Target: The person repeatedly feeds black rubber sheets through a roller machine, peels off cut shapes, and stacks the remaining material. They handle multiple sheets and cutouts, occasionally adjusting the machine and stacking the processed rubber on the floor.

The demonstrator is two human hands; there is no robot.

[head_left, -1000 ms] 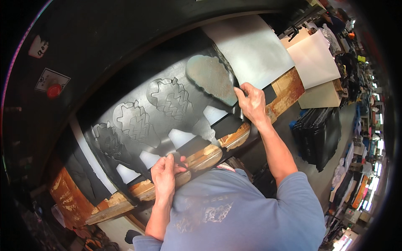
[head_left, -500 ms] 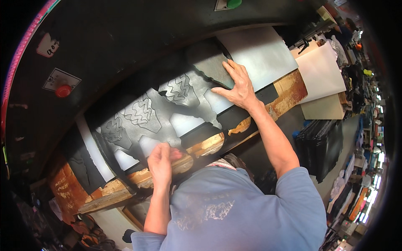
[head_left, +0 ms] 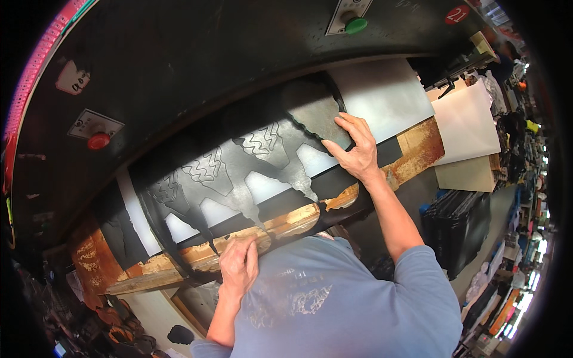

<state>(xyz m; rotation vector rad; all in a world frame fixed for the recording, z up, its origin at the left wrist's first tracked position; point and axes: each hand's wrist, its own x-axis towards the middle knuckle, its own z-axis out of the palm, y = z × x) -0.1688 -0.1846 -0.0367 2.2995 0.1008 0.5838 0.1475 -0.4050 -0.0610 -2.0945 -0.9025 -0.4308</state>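
Black machine housing (head_left: pixel 197 65) seen across far side, red button (head_left: pixel 98 141) at left, green button (head_left: pixel 356 25) at far right. Dark leather sheet (head_left: pixel 239 173) with cut-out shapes laid on white cutting board (head_left: pixel 388 95), under housing. Worn wooden edge (head_left: pixel 286 224) along near side. Right hand (head_left: pixel 352 149) pressed flat, fingers spread, on sheet's right part. Left hand (head_left: pixel 239 265) curled, fingertips pinching sheet's near edge at wood.

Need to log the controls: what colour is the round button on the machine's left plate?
Red; the head view shows it on a small plate on the dark machine housing.
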